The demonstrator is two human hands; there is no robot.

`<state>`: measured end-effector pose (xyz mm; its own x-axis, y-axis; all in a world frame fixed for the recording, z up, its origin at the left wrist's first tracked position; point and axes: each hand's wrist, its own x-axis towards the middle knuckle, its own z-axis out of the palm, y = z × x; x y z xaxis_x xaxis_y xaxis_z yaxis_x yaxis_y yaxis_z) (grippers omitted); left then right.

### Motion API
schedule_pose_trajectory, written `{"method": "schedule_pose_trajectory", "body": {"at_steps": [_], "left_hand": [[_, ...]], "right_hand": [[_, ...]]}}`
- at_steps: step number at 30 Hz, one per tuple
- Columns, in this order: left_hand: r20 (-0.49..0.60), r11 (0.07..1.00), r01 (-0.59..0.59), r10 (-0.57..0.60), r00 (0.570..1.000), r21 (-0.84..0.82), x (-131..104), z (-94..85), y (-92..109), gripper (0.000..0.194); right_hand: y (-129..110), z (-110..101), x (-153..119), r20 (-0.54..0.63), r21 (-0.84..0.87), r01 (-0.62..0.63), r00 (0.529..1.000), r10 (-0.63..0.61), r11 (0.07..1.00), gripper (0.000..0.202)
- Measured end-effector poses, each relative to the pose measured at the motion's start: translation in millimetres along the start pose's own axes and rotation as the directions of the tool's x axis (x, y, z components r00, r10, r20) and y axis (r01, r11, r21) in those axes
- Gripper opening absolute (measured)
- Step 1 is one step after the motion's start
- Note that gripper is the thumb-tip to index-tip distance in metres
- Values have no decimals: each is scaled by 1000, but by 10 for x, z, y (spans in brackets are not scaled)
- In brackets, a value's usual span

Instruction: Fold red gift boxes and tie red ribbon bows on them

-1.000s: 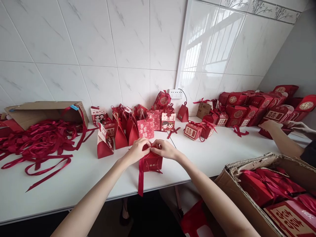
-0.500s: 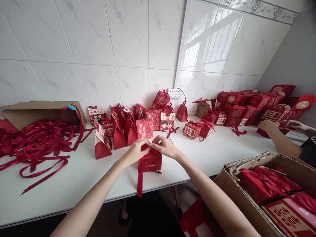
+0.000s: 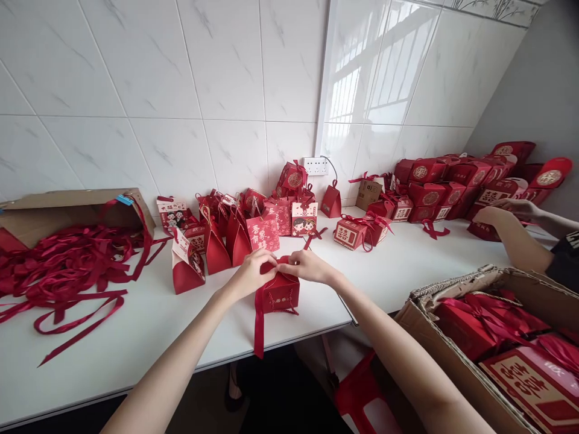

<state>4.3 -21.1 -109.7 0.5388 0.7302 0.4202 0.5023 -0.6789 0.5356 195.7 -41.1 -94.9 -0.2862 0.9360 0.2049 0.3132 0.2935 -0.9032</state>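
Note:
In front of me on the white table stands a small red gift box (image 3: 284, 296) with gold lettering and twisted cords on its side. A dark red ribbon (image 3: 259, 322) runs over it, one tail hanging down past the table's front edge. My left hand (image 3: 254, 272) pinches the ribbon at the top of the box. Against it, fingertips nearly touching, my right hand (image 3: 310, 266) is closed at the same spot, also pinching ribbon. The fingers partly hide the ribbon's crossing on the lid.
A heap of loose ribbons (image 3: 76, 259) spills from a cardboard box (image 3: 81, 202) at left. Assorted red gift boxes (image 3: 217, 247) stand behind my hands, with more stacked (image 3: 452, 175) at back right. An open carton (image 3: 407, 319) is at lower right. A co-worker's hands (image 3: 493, 220) handle a box.
My view has shifted slightly, so the surroundings sit a little differently. Both my hands stay at the top of the box with only small finger movement.

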Motion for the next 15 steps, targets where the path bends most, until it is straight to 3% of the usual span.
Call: {"method": "schedule_pose_trajectory", "body": {"at_steps": [6, 10, 15], "left_hand": [[34, 1000, 4, -4, 999, 2, 71, 17, 41, 11], [48, 1000, -3, 4, 999, -14, 88, 54, 74, 13], [59, 1000, -13, 13, 998, -7, 98, 68, 106, 11]], "right_hand": [[7, -73, -43, -83, 195, 94, 993, -79, 976, 41], [125, -49, -75, -78, 369, 63, 996, -37, 927, 45], [190, -81, -112, -52, 430, 50, 998, -30, 902, 47]]}}
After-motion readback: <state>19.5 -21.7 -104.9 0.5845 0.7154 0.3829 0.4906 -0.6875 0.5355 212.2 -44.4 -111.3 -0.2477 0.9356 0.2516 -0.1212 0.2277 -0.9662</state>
